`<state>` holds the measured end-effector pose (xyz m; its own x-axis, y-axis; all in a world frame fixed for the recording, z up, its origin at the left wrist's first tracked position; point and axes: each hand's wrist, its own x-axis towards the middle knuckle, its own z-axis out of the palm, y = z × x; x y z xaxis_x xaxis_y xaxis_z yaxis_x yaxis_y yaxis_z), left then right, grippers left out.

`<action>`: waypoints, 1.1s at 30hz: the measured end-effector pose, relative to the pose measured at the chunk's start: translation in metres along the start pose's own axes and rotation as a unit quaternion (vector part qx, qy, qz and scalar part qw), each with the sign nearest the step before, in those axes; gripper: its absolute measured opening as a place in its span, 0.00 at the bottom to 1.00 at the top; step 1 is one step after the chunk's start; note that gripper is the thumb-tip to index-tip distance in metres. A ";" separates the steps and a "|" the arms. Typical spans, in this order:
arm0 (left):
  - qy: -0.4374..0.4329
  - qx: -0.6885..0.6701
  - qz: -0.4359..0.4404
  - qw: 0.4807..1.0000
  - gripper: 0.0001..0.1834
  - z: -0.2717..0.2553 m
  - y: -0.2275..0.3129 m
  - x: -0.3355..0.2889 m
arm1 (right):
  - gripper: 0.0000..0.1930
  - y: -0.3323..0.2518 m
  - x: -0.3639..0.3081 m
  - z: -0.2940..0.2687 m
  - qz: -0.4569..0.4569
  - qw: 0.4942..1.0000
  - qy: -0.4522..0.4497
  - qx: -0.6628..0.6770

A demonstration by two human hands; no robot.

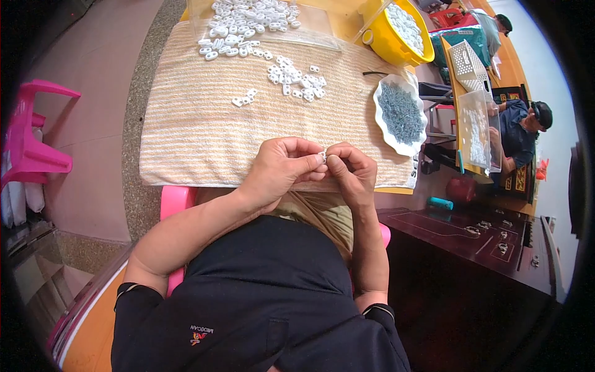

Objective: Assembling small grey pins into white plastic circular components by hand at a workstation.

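Observation:
Above the near edge of a striped beige towel (192,136), my two hands meet at the fingertips. My left hand (279,166) is closed in a pinch on a small white plastic piece (323,155), mostly covered by the fingers. From the other side my right hand (353,170) pinches at the same spot; whether it also holds a smaller part cannot be made out. Ahead of my hands lie a few white two-holed pieces (245,98) and a larger loose cluster (297,80). To the right, small grey metal parts (400,115) fill a white scalloped dish (406,149).
A heap of white pieces (248,22) spills from a clear tray (316,37) at the far edge. Beside it stands a yellow tub (384,46) of white pieces. A pink chair (40,136) is at left. At right, another person (520,133) sits by a tray.

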<state>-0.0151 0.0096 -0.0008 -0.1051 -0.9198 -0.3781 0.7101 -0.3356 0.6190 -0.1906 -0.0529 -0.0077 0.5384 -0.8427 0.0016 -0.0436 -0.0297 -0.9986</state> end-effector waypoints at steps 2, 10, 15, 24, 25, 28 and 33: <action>0.000 -0.002 0.001 1.000 0.07 0.000 0.000 0.000 | 0.03 0.001 0.000 0.000 -0.002 1.000 0.002 0.000; 0.010 -0.002 0.015 1.000 0.07 0.000 -0.002 -0.001 | 0.03 0.001 0.000 0.000 -0.016 0.999 0.003 -0.036; 0.011 0.009 0.023 1.000 0.07 0.000 -0.003 -0.001 | 0.03 -0.001 0.001 0.001 -0.018 0.998 -0.001 -0.056; 0.014 0.026 0.041 0.999 0.06 0.000 -0.006 0.000 | 0.04 -0.006 0.002 0.002 0.008 0.999 -0.016 -0.042; 0.012 0.023 0.039 0.999 0.07 0.000 -0.005 0.001 | 0.04 -0.006 0.002 0.002 0.003 0.999 -0.010 -0.046; 0.012 0.015 0.034 0.999 0.07 0.000 -0.005 0.001 | 0.04 -0.001 0.002 -0.001 -0.013 0.999 -0.009 -0.032; 0.009 0.009 0.030 0.999 0.07 0.001 -0.004 0.001 | 0.05 0.002 0.001 -0.004 0.005 1.000 -0.010 0.015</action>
<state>-0.0186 0.0101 -0.0031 -0.0499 -0.9343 -0.3530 0.7023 -0.2841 0.6527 -0.1938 -0.0562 -0.0091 0.5548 -0.8319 -0.0094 -0.0241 -0.0048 -0.9997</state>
